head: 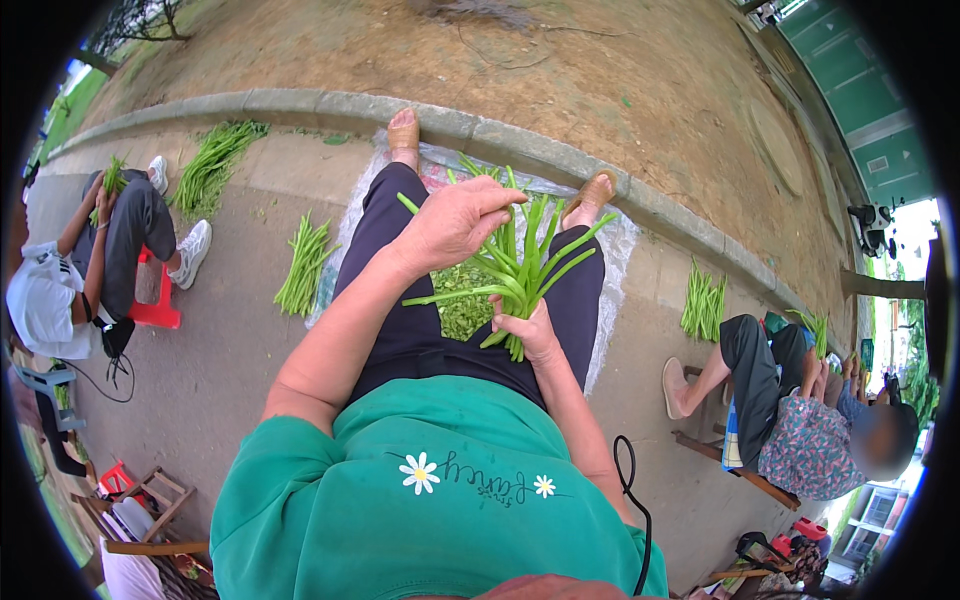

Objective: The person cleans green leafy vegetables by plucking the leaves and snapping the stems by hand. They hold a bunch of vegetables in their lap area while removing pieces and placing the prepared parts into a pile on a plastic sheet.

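Note:
My right hand [529, 328] grips a bunch of green vegetable stalks [525, 281] near its lower ends, above my lap. The stalks fan out upward and to both sides. My left hand [461, 223] is at the upper left of the bunch, its fingers curled and fingertips close to the stalks. Whether a stalk is pinched there cannot be made out. Between my legs lies a heap of green leafy trimmings [465, 300] on a plastic sheet [611, 300]. More stalks partly show behind the bunch, near my feet.
Bundles of stalks lie on the pavement at left [306, 266] and right [703, 304], with a larger pile [217, 161] farther left. A concrete kerb [517, 146] runs past my feet. Seated people [56, 300] [814, 450] hold stalks on both sides. A black cable [645, 517] hangs by my right arm.

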Action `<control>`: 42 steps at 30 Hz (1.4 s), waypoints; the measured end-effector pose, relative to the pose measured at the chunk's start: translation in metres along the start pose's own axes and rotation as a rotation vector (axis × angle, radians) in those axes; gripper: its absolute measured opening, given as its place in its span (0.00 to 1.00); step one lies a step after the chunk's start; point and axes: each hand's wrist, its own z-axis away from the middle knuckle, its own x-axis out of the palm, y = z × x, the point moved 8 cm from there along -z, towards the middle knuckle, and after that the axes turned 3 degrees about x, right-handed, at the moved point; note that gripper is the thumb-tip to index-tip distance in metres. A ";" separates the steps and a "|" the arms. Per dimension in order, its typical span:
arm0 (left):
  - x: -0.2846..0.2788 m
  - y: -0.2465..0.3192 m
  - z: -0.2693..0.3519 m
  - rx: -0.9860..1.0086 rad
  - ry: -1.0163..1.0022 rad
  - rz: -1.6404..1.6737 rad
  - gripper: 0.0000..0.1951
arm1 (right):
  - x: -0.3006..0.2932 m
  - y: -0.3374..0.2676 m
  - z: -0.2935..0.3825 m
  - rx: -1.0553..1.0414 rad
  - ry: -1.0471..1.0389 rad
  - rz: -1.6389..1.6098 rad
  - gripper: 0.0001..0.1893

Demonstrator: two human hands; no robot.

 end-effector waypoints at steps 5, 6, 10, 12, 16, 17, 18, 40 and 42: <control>-0.004 0.001 0.006 -0.018 -0.022 -0.075 0.11 | 0.001 0.001 0.001 0.025 0.006 0.026 0.17; -0.006 0.000 0.007 -0.013 -0.021 -0.083 0.10 | 0.000 0.000 0.001 0.009 0.012 0.032 0.16; -0.012 -0.002 0.017 -0.013 -0.038 -0.178 0.11 | 0.000 -0.004 0.001 -0.021 0.021 0.053 0.13; -0.015 -0.002 0.021 -0.023 -0.061 -0.251 0.11 | 0.000 -0.004 0.000 -0.020 0.029 0.059 0.13; -0.016 -0.003 0.026 0.006 -0.076 -0.345 0.10 | -0.005 -0.002 0.000 -0.022 0.068 0.050 0.13; -0.017 -0.002 0.027 0.013 -0.073 -0.344 0.10 | -0.006 -0.003 0.000 -0.024 0.078 0.044 0.13; -0.017 -0.002 0.027 0.020 -0.072 -0.344 0.10 | -0.006 -0.003 -0.001 -0.023 0.084 0.037 0.14; -0.009 -0.099 0.060 -0.615 0.379 0.569 0.06 | -0.011 -0.002 -0.001 -0.008 0.115 0.022 0.13; -0.023 -0.114 0.061 -0.628 0.448 0.758 0.05 | -0.014 -0.002 0.000 -0.032 0.121 -0.004 0.14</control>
